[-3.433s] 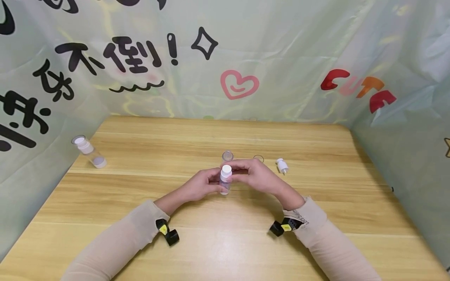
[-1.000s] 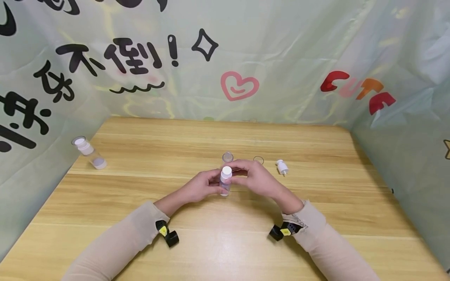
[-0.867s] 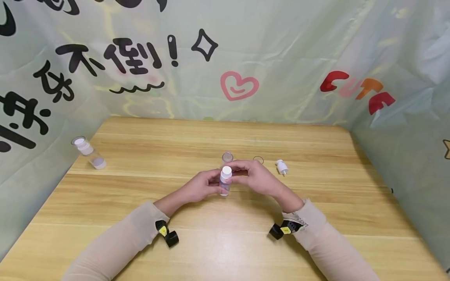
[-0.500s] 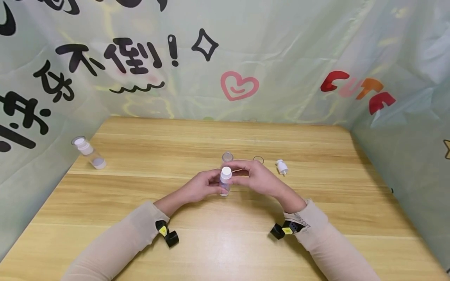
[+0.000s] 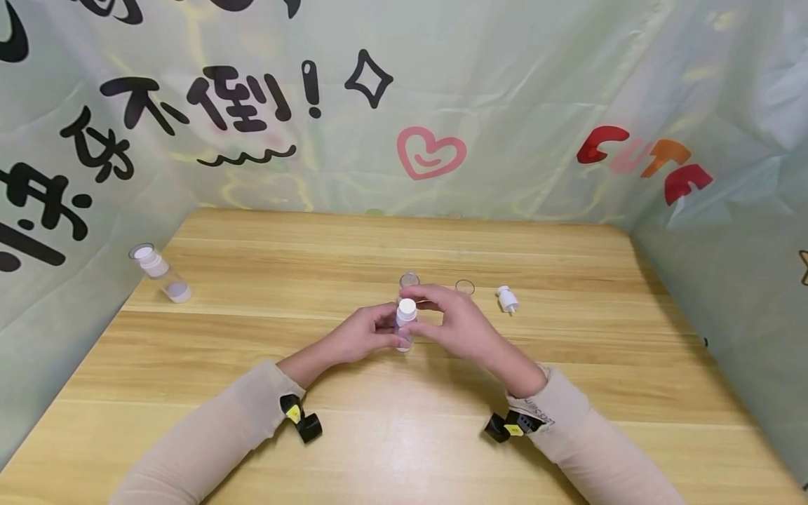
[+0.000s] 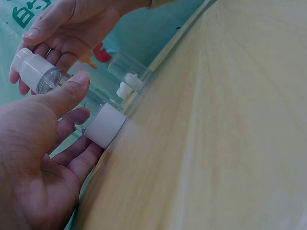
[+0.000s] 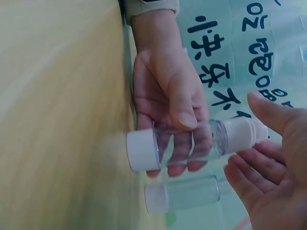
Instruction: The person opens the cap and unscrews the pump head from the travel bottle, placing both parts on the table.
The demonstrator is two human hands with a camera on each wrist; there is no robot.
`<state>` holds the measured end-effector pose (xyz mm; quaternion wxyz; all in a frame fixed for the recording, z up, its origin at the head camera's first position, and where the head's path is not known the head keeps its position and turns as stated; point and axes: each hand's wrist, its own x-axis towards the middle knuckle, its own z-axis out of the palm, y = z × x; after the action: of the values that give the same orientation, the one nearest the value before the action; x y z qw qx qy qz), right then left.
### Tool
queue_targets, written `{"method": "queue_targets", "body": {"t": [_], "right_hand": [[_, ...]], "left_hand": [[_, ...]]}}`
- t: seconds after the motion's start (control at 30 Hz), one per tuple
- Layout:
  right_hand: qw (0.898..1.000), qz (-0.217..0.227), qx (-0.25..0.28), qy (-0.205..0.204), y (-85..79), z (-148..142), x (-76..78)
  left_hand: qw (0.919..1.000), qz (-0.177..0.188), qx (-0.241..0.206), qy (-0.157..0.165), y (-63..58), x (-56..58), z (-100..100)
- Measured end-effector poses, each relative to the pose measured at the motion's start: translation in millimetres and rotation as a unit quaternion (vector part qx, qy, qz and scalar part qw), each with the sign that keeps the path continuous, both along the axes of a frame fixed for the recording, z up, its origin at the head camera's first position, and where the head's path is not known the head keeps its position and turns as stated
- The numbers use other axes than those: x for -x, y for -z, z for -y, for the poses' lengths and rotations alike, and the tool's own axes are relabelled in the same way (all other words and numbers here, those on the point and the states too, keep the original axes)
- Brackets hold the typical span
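Note:
A clear pump bottle with a white base and white pump top (image 5: 407, 308) stands upright at the table's middle. My left hand (image 5: 356, 334) holds its clear body, thumb on the near side and fingers behind, as the right wrist view shows. Around the pump top (image 7: 240, 132) my right hand (image 5: 457, 324) hovers with the thumb lifted off and the fingers spread beside it. Just behind stands a second clear bottle (image 7: 192, 192) with a white base, partly hidden by my right hand in the head view.
On the wooden table (image 5: 404, 435), right of the bottles, are a clear cap (image 5: 464, 287) and a loose white pump (image 5: 507, 299). Another pump bottle with a clear cap (image 5: 160, 272) stands at the far left. A printed cloth (image 5: 505, 84) encloses the back and sides.
My right thumb and fingers have loosened from around the white pump top and spread slightly apart. My left hand and the bottle have stayed in place.

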<state>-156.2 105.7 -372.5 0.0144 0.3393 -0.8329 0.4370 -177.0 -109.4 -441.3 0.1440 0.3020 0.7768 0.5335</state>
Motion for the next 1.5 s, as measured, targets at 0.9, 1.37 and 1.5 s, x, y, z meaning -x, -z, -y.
{"method": "queue_targets", "body": {"t": [0.9, 1.37, 1.5], "right_hand": [[0.99, -0.096, 0.001, 0.098, 12.4, 17.1, -13.8], [0.999, 0.022, 0.037, -0.002, 9.7, 4.6, 3.5], [0.998, 0.039, 0.038, -0.025, 7.6, 0.8, 7.2]], "left_hand": [[0.9998, 0.007, -0.014, 0.013, -0.7, 0.9, -0.4], [0.9995, 0.026, -0.014, 0.009, -0.1, -0.3, -0.3], [0.9996, 0.023, -0.015, 0.011, -2.0, -0.4, 0.0]]}}
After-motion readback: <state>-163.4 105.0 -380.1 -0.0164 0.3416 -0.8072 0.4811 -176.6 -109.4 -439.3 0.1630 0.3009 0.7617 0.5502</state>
